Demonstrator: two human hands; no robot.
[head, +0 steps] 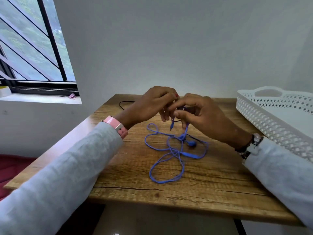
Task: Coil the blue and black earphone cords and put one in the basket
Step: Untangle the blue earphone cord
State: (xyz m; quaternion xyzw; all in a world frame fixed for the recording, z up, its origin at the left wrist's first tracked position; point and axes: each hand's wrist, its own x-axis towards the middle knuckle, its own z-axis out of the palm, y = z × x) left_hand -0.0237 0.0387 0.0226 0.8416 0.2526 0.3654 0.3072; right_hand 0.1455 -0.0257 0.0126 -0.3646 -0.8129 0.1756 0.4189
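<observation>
The blue earphone cord lies in loose loops on the middle of the wooden table, with its earbuds near the centre of the tangle. One end rises to my hands, which meet above the table's far half. My right hand pinches the blue cord, and its plug end dangles below my fingers. My left hand closes on the same cord just beside it. The black earphone cord shows as a thin loop behind my left hand; the rest is hidden. The white basket stands at the table's right edge.
A white wall rises right behind the table. A window with black bars is at the upper left, with a small pink thing on its sill. Red fabric lies below the table's left edge.
</observation>
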